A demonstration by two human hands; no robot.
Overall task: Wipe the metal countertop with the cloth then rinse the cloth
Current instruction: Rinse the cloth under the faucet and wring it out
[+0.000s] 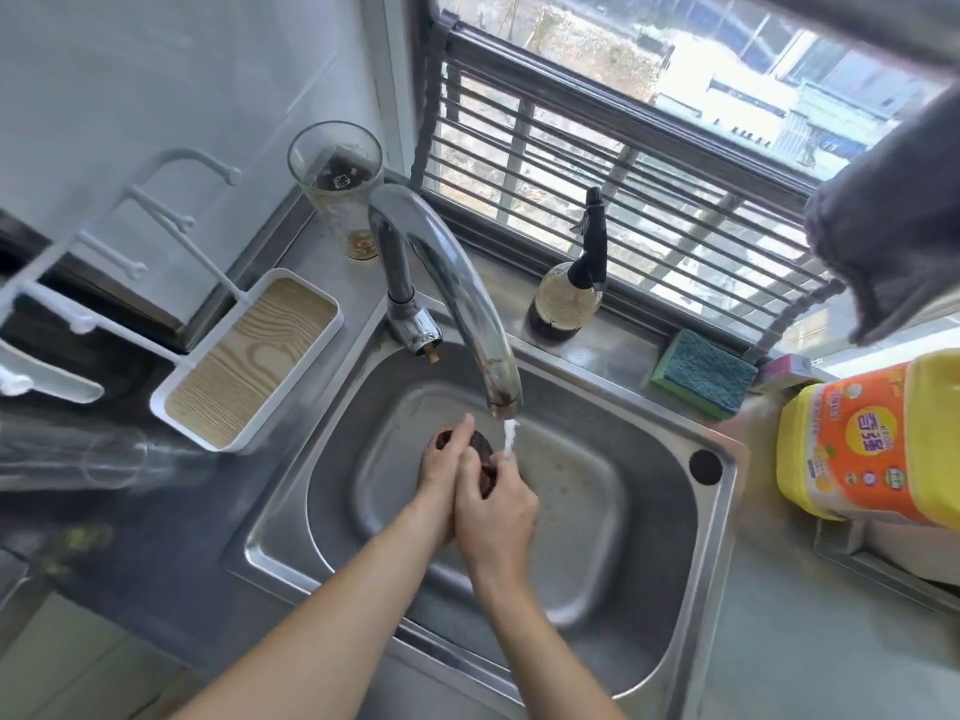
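Over a steel sink (691,537), left hand (441,470) and right hand (493,506) pressed together, both gripping a dark wad, probably the cloth (483,454), mostly hidden by fingers. Water stream (510,438) from the curved faucet (457,293) striking beside it. Sponge (704,371), spray bottle (571,293) and yellow detergent jug (872,439) on the metal tabletop (810,641).

Home kitchen: steel sink (719,491), faucet (457,283).

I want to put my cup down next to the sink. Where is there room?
The bare counter right of the sink, in front of the yellow bottle, has the most room. The dark counter left of the sink, below the white tray, looks free too. Behind the sink it is crowded: tap, glass, spray bottle, sponge.
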